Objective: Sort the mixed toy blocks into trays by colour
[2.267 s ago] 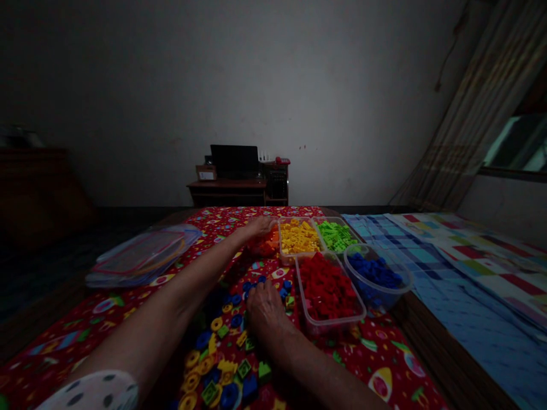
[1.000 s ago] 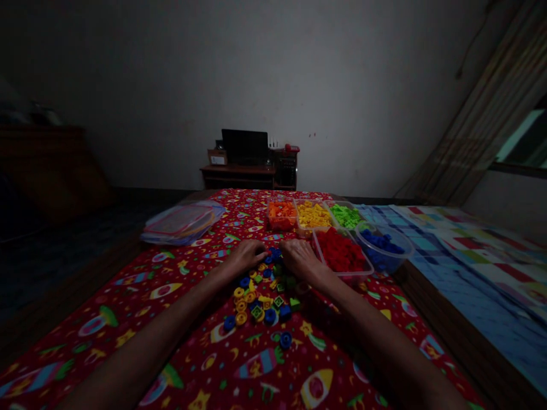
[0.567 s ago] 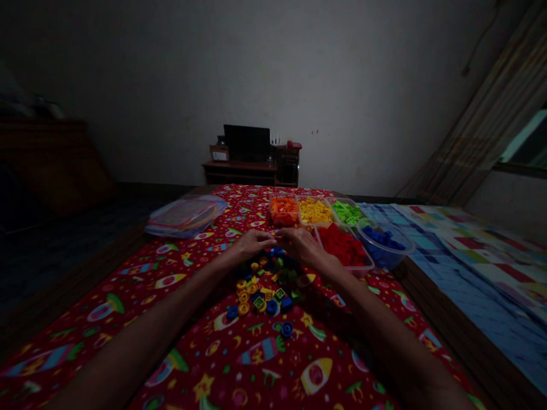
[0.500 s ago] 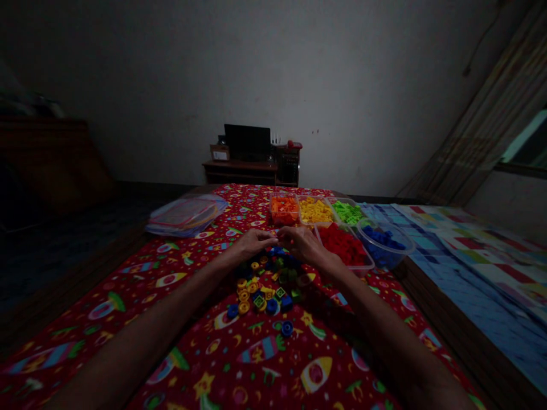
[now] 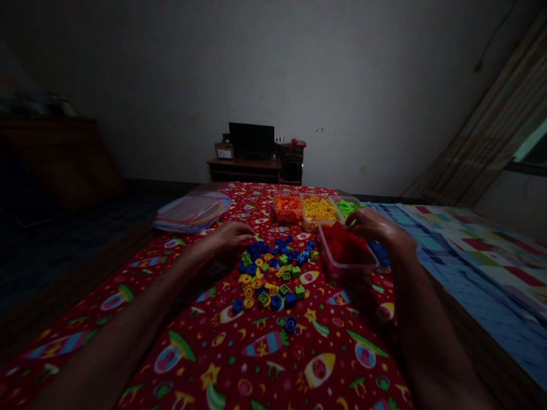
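Note:
Small toy building bricks (image 5: 273, 267) in blue, yellow and green lie in a loose pile on the red patterned cloth (image 5: 256, 370). At the pile's far left edge is my left hand (image 5: 234, 234), its fingers stretched loosely to the right with a gap by the thumb; I see nothing in it. My right hand (image 5: 374, 225) hangs above the far right side of the clear box of red bricks (image 5: 342, 242), close to the green bricks (image 5: 347, 206). Its fingers bend down and close together; whatever they hold is hidden.
Beyond the red box stand clear boxes of orange bricks (image 5: 288, 206) and yellow bricks (image 5: 319, 209). A round tub of blue bricks (image 5: 379, 253) is partly behind my right wrist. Stacked clear lids (image 5: 192, 213) lie at the far left. One blue round piece (image 5: 290, 324) sits nearer me.
My hands have come apart from where they met above the pile. The right moved right, over the red box; the left drew back left, uncovering more bricks.

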Demonstrator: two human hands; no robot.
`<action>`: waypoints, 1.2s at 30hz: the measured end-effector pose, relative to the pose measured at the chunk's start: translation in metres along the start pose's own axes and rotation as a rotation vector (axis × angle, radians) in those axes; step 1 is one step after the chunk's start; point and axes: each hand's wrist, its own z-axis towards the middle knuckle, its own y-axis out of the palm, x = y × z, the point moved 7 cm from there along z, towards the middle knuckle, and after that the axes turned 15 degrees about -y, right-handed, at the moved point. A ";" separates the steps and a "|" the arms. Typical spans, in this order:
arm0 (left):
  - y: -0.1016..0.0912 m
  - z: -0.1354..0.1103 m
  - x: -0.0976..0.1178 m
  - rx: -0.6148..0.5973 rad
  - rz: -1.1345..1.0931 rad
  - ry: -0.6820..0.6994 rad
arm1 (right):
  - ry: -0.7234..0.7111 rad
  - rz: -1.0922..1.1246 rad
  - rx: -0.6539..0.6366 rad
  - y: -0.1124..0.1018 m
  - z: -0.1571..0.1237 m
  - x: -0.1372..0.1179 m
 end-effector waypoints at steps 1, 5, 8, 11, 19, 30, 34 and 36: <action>0.002 -0.001 -0.001 -0.021 0.002 -0.005 | 0.012 -0.028 0.020 0.000 0.001 0.001; 0.014 -0.005 0.004 -0.043 0.010 0.012 | -0.040 -0.088 0.184 -0.005 0.010 -0.022; 0.022 -0.008 0.010 -0.031 0.039 0.041 | -0.223 -0.074 0.213 0.007 0.020 -0.066; 0.030 -0.009 0.011 -0.049 0.078 0.058 | -0.367 -0.045 0.148 0.037 0.029 -0.106; 0.032 -0.009 0.015 -0.040 0.030 0.006 | -0.462 0.092 0.021 0.107 0.043 -0.134; 0.030 -0.010 0.030 0.074 0.002 0.048 | -0.475 0.322 0.076 0.090 0.042 -0.134; 0.047 -0.014 0.040 0.058 -0.013 0.151 | -0.467 0.279 0.196 0.092 0.044 -0.132; 0.053 -0.016 0.040 0.052 -0.015 0.178 | -0.474 0.254 0.226 0.098 0.048 -0.131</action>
